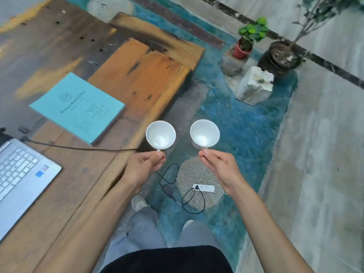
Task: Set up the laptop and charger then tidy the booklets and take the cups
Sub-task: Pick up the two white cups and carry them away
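Observation:
My left hand [142, 164] pinches the handle of a white cup [160, 134], held upright beside the table's right edge. My right hand [220, 166] pinches the handle of a second white cup [204, 134] over the blue rug. Both cups look empty. A stack of light blue booklets [78, 107] lies on the wooden table [82, 184]. An open silver laptop [21, 176] sits at the table's left edge, with a dark charger cable [78, 148] running from it across the table and down to a charger brick [168, 189] on the floor.
A white power strip [203, 188] lies on a round stone disc [199, 182] on the blue rug [246, 125]. Behind stand a white stone block [255, 85], a red potted plant [244, 48] and a black pot [281, 56]. My feet are near the table.

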